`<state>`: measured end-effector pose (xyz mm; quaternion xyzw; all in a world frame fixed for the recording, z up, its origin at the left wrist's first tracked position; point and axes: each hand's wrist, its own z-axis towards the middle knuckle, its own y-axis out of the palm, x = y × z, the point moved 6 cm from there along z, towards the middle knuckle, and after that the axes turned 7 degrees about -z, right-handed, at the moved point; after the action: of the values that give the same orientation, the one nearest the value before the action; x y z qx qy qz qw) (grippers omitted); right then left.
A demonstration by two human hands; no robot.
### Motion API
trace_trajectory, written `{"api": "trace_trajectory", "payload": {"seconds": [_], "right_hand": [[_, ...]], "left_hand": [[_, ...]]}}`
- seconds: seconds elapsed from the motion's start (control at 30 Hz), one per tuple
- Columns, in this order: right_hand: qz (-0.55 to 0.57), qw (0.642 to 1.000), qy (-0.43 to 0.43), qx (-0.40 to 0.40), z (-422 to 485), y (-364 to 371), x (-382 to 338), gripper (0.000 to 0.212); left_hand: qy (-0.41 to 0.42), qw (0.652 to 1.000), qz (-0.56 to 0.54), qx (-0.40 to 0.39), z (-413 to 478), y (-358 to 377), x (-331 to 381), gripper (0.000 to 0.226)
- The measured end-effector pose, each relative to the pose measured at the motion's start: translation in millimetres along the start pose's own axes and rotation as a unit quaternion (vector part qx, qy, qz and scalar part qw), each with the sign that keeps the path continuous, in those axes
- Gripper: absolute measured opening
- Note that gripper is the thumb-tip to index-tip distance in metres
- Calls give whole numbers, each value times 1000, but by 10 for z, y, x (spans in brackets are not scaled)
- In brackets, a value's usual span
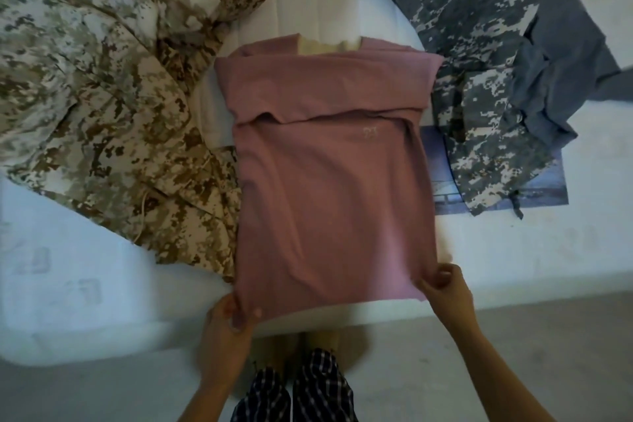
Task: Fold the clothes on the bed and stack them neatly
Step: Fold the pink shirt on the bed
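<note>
Shirt: the mauve T-shirt (329, 181) lies flat in the middle of the white bed (513, 250). Its far part is already doubled over in a band, and its hem reaches the bed's near edge.
Left hand: your left hand (227, 315) pinches the hem's near left corner, thumb on top.
Right hand: your right hand (445, 286) pinches the near right corner, fingers curled on the cloth.
Neighbours: the tan camouflage jacket (113, 96) touches the shirt's left side. The grey camouflage garment (479, 79) lies just beside its right side, with a slate-blue garment (561, 72) against it.
Step, as judged: you look ready to carry the hem up and away for the next fold.
Risk, skew: raise one corner ahead of the other and the fold will probably land crooked.
Risk, band: pull towards yourself and the doubled band may slide open.
Risk, snag: the left edge may drag the jacket along.
Risk, edge: loosen either pinch now and the hem could slip off the bed.
</note>
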<state>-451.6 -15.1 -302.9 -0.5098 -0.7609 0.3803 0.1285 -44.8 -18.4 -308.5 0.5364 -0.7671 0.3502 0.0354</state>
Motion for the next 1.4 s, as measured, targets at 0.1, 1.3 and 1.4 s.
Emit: {"api": "trace_trajectory", "payload": {"seconds": [0.1, 1.3, 1.4], "right_hand": [[-79, 992, -13, -96, -53, 123, 118, 17], [-367, 832, -403, 106, 1245, -901, -3464, 76], [-414, 827, -363, 114, 1376, -748, -3415, 76]], "left_hand": [[37, 998, 45, 17, 80, -10, 82, 45], [360, 871, 334, -6, 1883, -197, 3691, 83], [331, 886, 323, 2, 2065, -190, 3656, 99]]}}
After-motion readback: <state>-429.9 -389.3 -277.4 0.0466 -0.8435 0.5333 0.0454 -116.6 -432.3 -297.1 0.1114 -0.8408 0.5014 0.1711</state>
